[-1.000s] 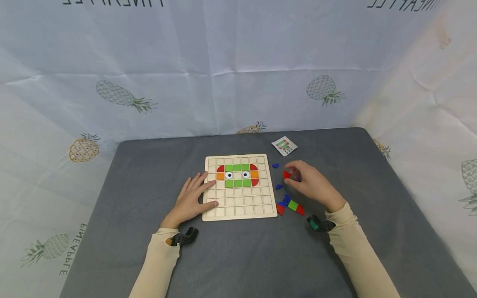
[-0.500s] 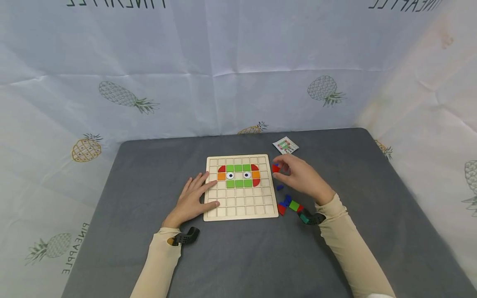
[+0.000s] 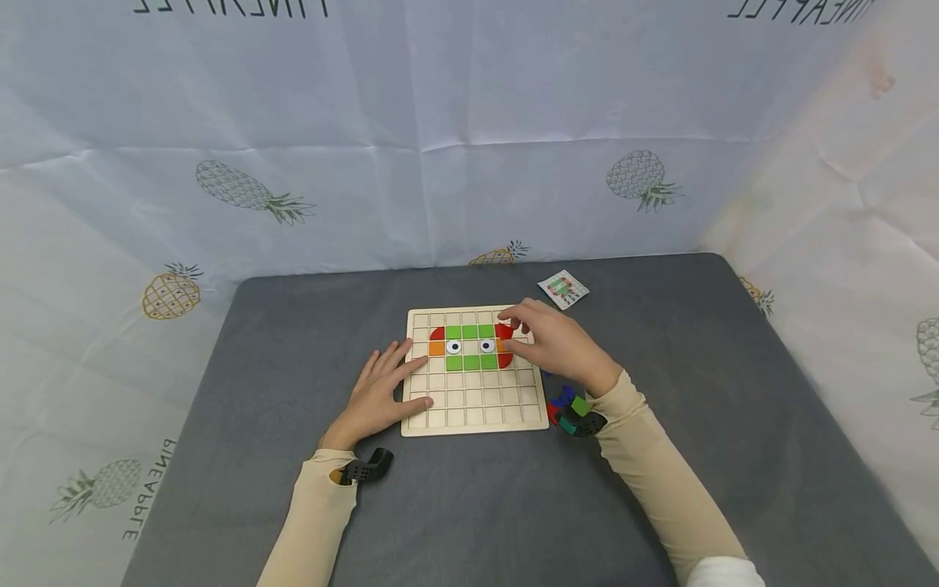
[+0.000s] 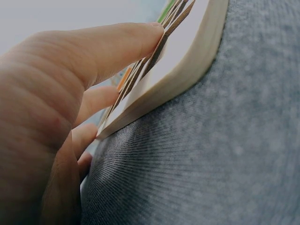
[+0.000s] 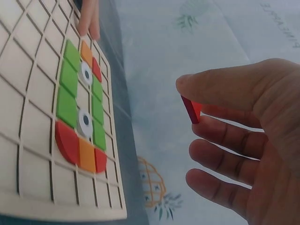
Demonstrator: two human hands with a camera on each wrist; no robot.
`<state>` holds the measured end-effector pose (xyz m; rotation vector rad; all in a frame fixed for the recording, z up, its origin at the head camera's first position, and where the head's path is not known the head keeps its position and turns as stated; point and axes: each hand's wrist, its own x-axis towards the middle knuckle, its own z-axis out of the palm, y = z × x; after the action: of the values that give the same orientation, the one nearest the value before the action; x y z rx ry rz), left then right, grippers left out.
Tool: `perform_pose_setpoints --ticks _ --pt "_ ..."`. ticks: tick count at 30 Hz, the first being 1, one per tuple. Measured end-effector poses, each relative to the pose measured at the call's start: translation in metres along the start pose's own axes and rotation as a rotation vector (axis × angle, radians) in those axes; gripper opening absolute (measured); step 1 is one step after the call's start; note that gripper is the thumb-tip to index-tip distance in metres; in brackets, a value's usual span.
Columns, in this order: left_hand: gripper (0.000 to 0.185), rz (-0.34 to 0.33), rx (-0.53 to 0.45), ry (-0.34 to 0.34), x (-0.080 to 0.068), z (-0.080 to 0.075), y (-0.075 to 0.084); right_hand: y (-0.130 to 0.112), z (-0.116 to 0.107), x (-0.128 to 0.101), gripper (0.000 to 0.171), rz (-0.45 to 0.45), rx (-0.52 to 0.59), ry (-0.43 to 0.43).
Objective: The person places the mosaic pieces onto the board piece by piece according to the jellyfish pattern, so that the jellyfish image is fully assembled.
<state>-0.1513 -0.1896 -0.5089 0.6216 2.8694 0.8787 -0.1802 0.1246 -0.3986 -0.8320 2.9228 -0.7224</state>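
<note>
My right hand (image 3: 555,346) hovered over the wooden grid board's (image 3: 473,408) upper right corner, pinching a red piece (image 5: 191,109) between thumb and forefinger. My left hand (image 3: 376,394) lay flat, fingers straight, steadying the board's left edge. Two rows of green, orange and red tiles with two eyes (image 3: 469,346) were set; most cells stood bare, and loose pieces (image 3: 566,401) waited beside the board.
</note>
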Motion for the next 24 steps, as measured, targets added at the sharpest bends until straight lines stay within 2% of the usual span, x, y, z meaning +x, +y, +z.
perform_pose_setpoints --ticks 7,11,15,24 --pt "0.075 -0.001 0.008 -0.003 0.001 0.0 0.001 -0.016 0.021 0.022 0.039 -0.069 0.005 -0.052" --pt "0.074 0.004 0.015 0.0 0.0 -0.001 0.001 -0.021 0.033 0.037 0.041 -0.068 0.017 -0.09" --pt "0.074 0.014 0.002 0.002 0.0 -0.002 0.002 -0.026 0.045 0.046 0.039 -0.071 -0.036 -0.128" --pt "0.073 0.022 0.003 0.012 0.0 -0.002 0.001 -0.036 0.068 0.057 0.027 -0.176 -0.138 -0.147"
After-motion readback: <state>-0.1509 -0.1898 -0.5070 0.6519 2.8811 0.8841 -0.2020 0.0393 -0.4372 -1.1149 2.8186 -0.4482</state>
